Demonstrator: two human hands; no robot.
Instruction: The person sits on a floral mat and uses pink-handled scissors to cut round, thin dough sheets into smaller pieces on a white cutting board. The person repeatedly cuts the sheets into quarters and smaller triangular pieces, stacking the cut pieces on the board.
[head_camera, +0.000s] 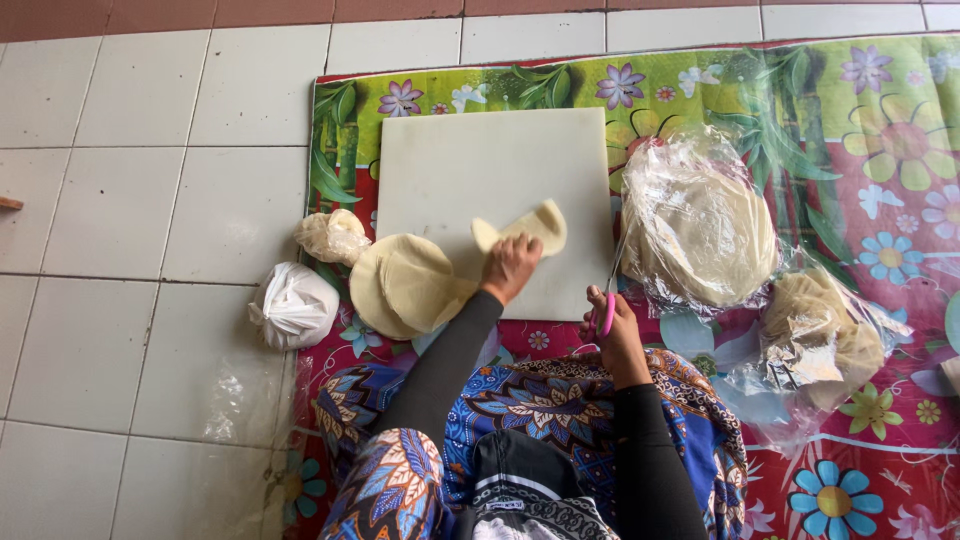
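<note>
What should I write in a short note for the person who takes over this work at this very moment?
Left hand: holds a cut piece of flat dough over the white cutting board.
Right hand: grips pink-handled scissors at the board's right edge.
Stack of round dough sheets: at the board's lower left corner.
More sheets lie in clear plastic bags on the right.
Done: one piece cut. Left: the stack looks uncut.
</note>
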